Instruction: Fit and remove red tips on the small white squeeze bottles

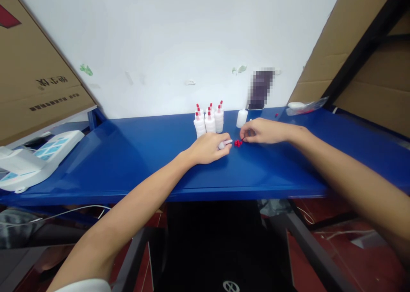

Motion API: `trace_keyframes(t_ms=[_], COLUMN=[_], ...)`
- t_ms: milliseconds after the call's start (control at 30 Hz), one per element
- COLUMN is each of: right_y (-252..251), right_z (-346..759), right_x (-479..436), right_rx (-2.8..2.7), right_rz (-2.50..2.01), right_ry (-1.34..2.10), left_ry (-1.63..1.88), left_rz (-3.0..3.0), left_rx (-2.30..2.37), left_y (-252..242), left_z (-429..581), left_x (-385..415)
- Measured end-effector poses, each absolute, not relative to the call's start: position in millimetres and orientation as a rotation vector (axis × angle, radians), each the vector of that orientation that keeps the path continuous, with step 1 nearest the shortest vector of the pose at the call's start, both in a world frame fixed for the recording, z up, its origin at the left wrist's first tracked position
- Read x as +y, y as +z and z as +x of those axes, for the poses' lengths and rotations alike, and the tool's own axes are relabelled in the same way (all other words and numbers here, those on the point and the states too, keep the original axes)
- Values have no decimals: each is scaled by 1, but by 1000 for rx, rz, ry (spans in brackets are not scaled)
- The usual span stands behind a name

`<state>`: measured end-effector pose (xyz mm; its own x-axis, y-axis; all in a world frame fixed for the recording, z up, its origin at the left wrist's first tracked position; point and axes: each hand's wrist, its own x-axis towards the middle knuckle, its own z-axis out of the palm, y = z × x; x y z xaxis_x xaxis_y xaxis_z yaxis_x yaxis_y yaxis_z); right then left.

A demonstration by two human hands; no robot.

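Observation:
My left hand (209, 148) is closed around a white pointed nozzle (225, 144), its tip aimed right; whatever lies deeper in the fist is hidden. Beside it on the blue table is a small cluster of red tip caps (238, 143). My right hand (254, 131) reaches over from the right, thumb and finger pinched on a red cap at the edge of that cluster. Behind my left hand stand several white squeeze bottles (209, 124) with red-capped nozzles. A white bottle without a red cap (242, 118) is upright behind my right hand.
A phone (261, 89) leans against the white wall. At the back right lies a clear plastic bag (307, 107), with a loose red piece (276, 115) left of it. A white power strip (54, 153) occupies the left end, and cardboard (41, 70) stands at both sides.

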<state>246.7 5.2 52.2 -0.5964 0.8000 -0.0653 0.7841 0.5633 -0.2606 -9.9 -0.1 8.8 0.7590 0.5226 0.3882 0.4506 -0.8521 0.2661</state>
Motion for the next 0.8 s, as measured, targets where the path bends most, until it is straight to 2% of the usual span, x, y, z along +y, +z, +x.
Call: trace_keyframes(t_ms=[333, 800], right_y=[48, 48], right_z=[245, 241], right_x=[8, 4], right_rx=[-2709, -2663], right_rz=[-1418, -1370], right_ry=[217, 421], left_ry=[671, 644], left_rz=[2806, 2806], left_rx=[788, 795], left_y=[11, 12], left_z=[-10, -10], left_x=[-2, -2])
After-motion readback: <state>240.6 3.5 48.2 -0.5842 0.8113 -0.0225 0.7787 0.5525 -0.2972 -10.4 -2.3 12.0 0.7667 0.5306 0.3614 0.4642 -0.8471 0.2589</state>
